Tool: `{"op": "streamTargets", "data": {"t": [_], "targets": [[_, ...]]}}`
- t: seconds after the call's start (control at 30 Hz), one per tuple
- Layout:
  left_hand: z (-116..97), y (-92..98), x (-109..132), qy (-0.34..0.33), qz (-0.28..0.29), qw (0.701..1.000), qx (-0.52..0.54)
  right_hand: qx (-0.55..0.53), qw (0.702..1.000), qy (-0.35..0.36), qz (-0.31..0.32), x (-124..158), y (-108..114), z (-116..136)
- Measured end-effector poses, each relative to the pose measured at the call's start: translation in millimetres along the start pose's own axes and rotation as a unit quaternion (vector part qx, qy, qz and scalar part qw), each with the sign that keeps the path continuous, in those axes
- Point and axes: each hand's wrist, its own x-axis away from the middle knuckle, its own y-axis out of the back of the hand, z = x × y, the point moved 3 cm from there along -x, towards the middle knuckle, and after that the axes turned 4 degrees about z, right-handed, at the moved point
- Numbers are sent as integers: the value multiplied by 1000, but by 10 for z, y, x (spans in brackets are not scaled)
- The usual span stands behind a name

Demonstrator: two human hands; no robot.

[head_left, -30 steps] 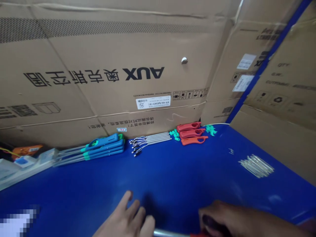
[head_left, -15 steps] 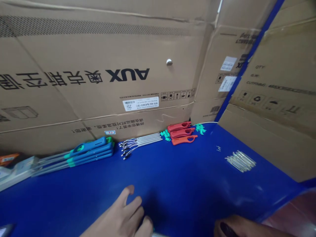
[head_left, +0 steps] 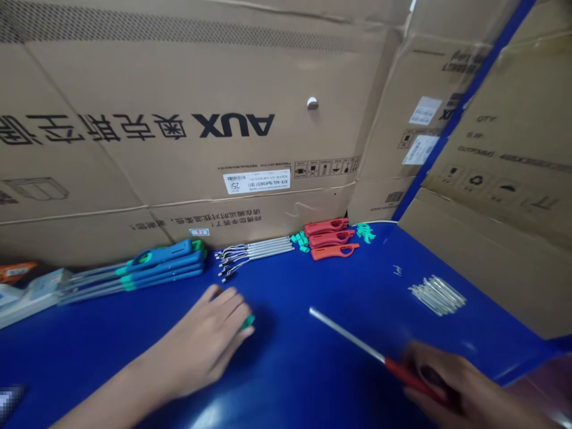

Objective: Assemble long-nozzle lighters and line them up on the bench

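Observation:
My right hand (head_left: pixel 451 381), slightly blurred, grips the red handle of a long-reach lighter (head_left: pixel 413 375). The lighter's metal tube (head_left: pixel 346 336) points up and left over the blue table. My left hand (head_left: pixel 218 333) is closed, palm down, around a small green plastic piece (head_left: pixel 247 322) that shows past its fingers. Beyond my left hand lie metal tubes with wires (head_left: pixel 268 247) and small green plastic pieces (head_left: pixel 300 240). Red lighter handles (head_left: pixel 330 238) lie beside these, with green trigger-like parts (head_left: pixel 365 232) to their right.
Blue lighters with metal tubes (head_left: pixel 165 268) are stacked at the left, near a white box-like object (head_left: pixel 40 298). Several thin pale rods (head_left: pixel 438 295) lie at the right. Cardboard walls (head_left: pixel 179 71) stand along the back and right edges of the blue table (head_left: pixel 286 381).
My left hand has moved up and slightly left, and the green piece now shows in it. My right hand has risen into view with the red lighter, its tube now visible.

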Motion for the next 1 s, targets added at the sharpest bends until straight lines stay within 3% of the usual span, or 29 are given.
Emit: {"op": "streamTargets", "data": {"t": [0.1, 0.23, 0.33, 0.43, 0.6, 0.77, 0.9, 1.0], "targets": [[67, -262, -593, 32, 24, 999, 20, 27, 999, 8, 30, -217, -65, 145], [277, -492, -1367, 62, -7, 998, 24, 34, 999, 4, 20, -311, -193, 100], [384, -589, -1688, 71, -19, 997, 31, 26, 999, -23, 34, -258, -247, 15], [416, -654, -1795, 77, -25, 996, 43, 26, 997, -48, 48, -214, -239, -14], [448, -658, -1683, 92, -36, 993, 64, 25, 997, -40, 55, -255, -211, 3], [409, -442, -1277, 106, -59, 988, 100, 38, 997, 28, 59, -408, -211, 171], [104, -224, -779, 55, -47, 987, 146, 71, 989, 109, 65, -662, -254, 554], [-187, -227, -396, -3, 11, 990, 139, 110, 976, 170, 83, -952, -375, 917]]}}
